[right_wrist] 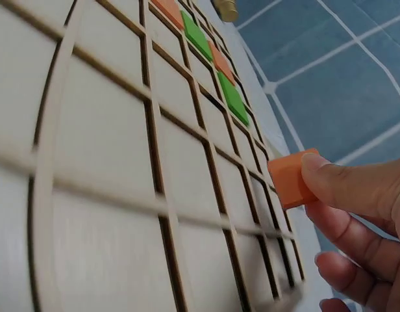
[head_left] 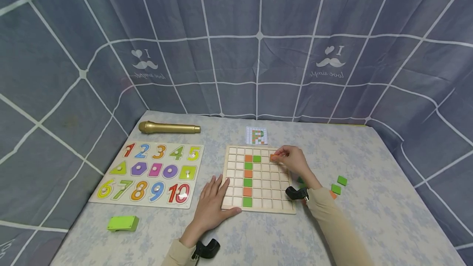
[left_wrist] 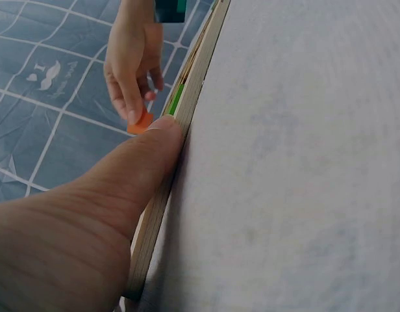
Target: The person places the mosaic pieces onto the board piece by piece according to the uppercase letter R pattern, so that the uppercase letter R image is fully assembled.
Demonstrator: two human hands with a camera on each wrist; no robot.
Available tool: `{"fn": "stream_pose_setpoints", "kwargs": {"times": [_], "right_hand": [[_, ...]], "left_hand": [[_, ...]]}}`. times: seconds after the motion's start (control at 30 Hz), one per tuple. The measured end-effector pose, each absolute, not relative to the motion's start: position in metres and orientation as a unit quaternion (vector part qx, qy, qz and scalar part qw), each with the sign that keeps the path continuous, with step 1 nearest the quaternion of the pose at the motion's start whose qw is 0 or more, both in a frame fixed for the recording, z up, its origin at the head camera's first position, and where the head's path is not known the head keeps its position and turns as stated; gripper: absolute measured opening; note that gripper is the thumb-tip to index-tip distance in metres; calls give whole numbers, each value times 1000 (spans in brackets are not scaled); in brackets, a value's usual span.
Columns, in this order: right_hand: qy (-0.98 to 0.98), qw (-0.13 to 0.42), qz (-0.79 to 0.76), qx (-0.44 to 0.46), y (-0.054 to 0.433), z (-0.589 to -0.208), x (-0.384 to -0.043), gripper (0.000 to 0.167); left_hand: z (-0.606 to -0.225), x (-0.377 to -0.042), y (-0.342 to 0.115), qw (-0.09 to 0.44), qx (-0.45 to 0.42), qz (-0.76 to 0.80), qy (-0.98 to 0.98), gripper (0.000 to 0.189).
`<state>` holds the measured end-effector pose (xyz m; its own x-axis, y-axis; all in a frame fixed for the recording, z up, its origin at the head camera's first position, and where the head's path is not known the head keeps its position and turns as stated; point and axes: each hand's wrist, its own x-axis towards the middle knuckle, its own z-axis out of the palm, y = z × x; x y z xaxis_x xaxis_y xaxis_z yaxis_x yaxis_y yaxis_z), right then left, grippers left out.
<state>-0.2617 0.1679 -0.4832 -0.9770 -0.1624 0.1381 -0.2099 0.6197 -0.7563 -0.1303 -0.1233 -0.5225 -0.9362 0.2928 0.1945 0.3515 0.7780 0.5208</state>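
Note:
A wooden grid board (head_left: 267, 192) lies on the table, with a column of alternating orange and green square tiles in its cells. One more green tile (head_left: 256, 159) sits right of the column's top. Between thumb and fingers my right hand (head_left: 293, 161) pinches an orange tile (right_wrist: 287, 179), held over the board's far right part. My left hand (head_left: 212, 205) rests at the board's near left corner, fingers extended along the left side. In the left wrist view, its thumb (left_wrist: 138, 162) lies on the board's rim. A small card (head_left: 256, 136) with a coloured tile pattern lies behind the board.
Loose green tiles (head_left: 336, 189) and partly hidden orange ones lie right of the board, near my right forearm. To the left are a number-and-shape puzzle board (head_left: 145, 177), a gold microphone (head_left: 170, 128) and a bright green block (head_left: 123, 223). Curtains (head_left: 236, 60) stand behind the table.

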Motion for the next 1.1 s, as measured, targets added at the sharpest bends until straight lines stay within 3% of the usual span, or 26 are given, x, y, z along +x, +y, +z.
{"fn": "stream_pose_setpoints", "kwargs": {"times": [0.53,1.1], "right_hand": [[-914,-12,375,152,145,-486,-270,9],[-942,11,285,178,146,-482,-268,9]], "left_hand": [[-522,-130,-122,67,-176,-286,-940,92],[-522,-130,-123,54,-170,-283,-942,91]]}}
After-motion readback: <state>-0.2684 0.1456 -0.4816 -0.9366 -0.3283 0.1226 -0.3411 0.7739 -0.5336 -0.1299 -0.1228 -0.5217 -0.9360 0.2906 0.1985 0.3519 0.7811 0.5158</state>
